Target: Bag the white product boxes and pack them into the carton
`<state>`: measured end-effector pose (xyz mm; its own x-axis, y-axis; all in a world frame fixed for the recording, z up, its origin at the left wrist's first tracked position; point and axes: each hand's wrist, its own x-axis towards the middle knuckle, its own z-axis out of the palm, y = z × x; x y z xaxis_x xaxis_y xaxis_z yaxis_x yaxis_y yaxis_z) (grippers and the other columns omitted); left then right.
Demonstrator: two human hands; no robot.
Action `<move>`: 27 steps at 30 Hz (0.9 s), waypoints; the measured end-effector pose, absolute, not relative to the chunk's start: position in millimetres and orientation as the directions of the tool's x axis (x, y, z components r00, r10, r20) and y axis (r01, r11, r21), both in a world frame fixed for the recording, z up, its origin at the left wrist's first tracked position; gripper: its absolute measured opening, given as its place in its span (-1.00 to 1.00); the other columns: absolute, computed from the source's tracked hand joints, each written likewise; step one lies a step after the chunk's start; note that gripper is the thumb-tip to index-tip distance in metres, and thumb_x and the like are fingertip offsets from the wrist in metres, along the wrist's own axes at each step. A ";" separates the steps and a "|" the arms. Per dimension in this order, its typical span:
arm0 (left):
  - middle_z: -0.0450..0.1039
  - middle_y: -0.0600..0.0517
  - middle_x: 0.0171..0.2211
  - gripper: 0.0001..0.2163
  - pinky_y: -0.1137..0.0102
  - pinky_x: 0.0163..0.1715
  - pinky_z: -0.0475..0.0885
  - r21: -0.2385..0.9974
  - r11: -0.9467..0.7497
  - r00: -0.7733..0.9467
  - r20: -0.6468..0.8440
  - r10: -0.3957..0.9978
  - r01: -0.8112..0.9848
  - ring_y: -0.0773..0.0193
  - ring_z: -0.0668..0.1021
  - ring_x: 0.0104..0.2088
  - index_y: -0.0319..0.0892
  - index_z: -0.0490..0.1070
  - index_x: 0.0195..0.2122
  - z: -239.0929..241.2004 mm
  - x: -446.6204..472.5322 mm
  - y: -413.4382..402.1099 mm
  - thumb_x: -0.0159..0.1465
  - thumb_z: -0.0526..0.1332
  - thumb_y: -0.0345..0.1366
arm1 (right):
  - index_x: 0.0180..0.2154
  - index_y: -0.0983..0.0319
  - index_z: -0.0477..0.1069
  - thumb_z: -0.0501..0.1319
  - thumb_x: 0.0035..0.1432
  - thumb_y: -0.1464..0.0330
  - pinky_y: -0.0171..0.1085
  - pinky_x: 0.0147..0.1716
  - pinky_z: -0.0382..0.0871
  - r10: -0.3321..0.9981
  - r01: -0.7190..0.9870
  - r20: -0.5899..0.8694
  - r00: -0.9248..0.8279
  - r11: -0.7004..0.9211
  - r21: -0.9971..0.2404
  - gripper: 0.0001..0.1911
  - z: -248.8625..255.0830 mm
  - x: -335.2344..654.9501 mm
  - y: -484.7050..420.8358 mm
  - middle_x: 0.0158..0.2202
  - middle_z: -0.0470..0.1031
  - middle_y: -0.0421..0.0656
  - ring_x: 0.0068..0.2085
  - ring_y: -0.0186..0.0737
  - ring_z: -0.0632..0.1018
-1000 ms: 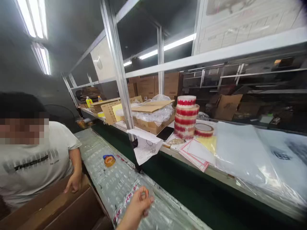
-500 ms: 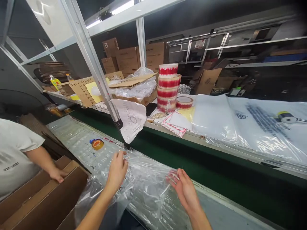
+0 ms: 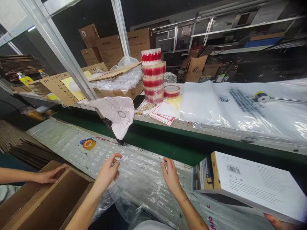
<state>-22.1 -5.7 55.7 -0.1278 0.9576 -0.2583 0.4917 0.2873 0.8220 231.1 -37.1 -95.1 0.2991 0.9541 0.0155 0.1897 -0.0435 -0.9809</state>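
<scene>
A packing bench (image 3: pixel 72 140) covered in bubble wrap fills the lower frame. At bottom centre, the left hand (image 3: pixel 107 171) pinches the edge of a clear bag (image 3: pixel 144 179), its grip pressed together; the right hand (image 3: pixel 171 175) lies flat on the bag, fingers spread. A white box (image 3: pixel 251 182) sits lower right, a co-worker's hand (image 3: pixel 49 174) on a carton (image 3: pixel 48 201) lower left. Farther up, tape rolls (image 3: pixel 153 75) stack at centre.

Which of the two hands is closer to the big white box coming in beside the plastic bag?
The right hand. It lies flat on the plastic bag, beside the white box; the left hand pinches the bag farther off.
</scene>
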 end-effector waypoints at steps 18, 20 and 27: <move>0.50 -0.07 -0.16 -0.57 0.25 -0.06 0.47 0.825 -0.159 0.636 -0.279 0.720 0.542 -0.01 0.53 -0.07 -0.09 0.60 -0.12 87.1 -20.5 66.6 -0.07 0.47 -0.17 | -0.46 0.24 0.50 0.16 -0.12 0.38 -0.40 -0.53 0.16 0.928 -0.241 -0.319 -0.192 -0.360 -0.901 -0.84 -93.1 151.4 -67.7 -0.56 0.45 -0.23 -0.51 -0.33 0.42; 0.52 -0.06 -0.04 -0.46 0.22 0.10 0.41 0.897 -0.170 0.828 -0.284 0.483 0.407 -0.06 0.49 0.08 -0.02 0.60 -0.07 83.2 -8.4 77.6 -0.16 0.52 -0.33 | -0.37 0.23 0.54 0.19 0.03 0.32 -0.40 -0.53 0.16 0.929 -0.193 -0.282 -0.241 -0.331 -0.924 -0.82 -74.8 164.4 -73.4 -0.51 0.50 -0.22 -0.51 -0.33 0.42; 0.62 -0.19 -0.21 -0.46 0.35 -0.70 0.37 0.715 0.053 0.687 -0.646 -0.333 0.698 -0.02 0.61 -0.44 -0.15 0.60 -0.07 59.5 32.9 75.9 -0.17 0.50 -0.42 | -0.44 0.24 0.57 0.16 0.26 0.18 -0.36 -0.47 0.26 0.953 0.302 -0.302 0.004 -0.289 -0.908 -0.64 -21.1 244.1 -135.4 -0.60 0.44 -0.23 -0.55 -0.32 0.38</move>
